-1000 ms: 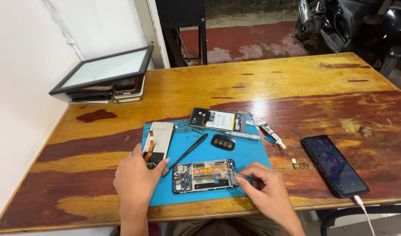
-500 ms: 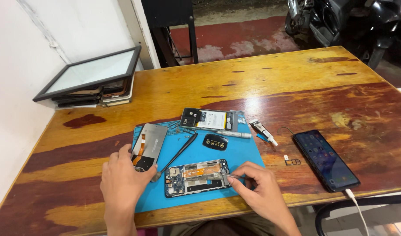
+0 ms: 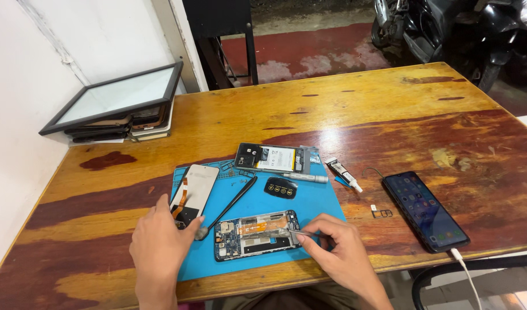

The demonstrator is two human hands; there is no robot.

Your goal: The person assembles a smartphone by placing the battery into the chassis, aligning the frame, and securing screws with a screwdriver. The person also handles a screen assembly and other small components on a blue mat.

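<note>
An opened phone frame [image 3: 256, 234] with its circuit board showing lies on a blue work mat [image 3: 309, 202]. My right hand [image 3: 338, 252] pinches thin metal tweezers [image 3: 292, 232] whose tip rests on the frame's middle. Flat on the mat lies my left hand [image 3: 159, 248], its fingers beside the frame's left end and touching a detached phone screen [image 3: 193, 194] with an orange flex cable. A black spudger [image 3: 232, 202] lies diagonally between screen and frame.
A second opened phone body with battery [image 3: 272, 158], a silver pen-like tool [image 3: 305, 177], a black oval part [image 3: 280, 187] and a small glue tube [image 3: 343, 174] lie behind. A lit phone [image 3: 424, 209] on a cable, a SIM tray [image 3: 381, 213] and stacked tablets [image 3: 120, 112] occupy the wooden table [image 3: 355, 103].
The view has shifted so the table sits further right. My left hand slid a little left toward the detached screen; my right hand stays at the frame with the tweezers.
</note>
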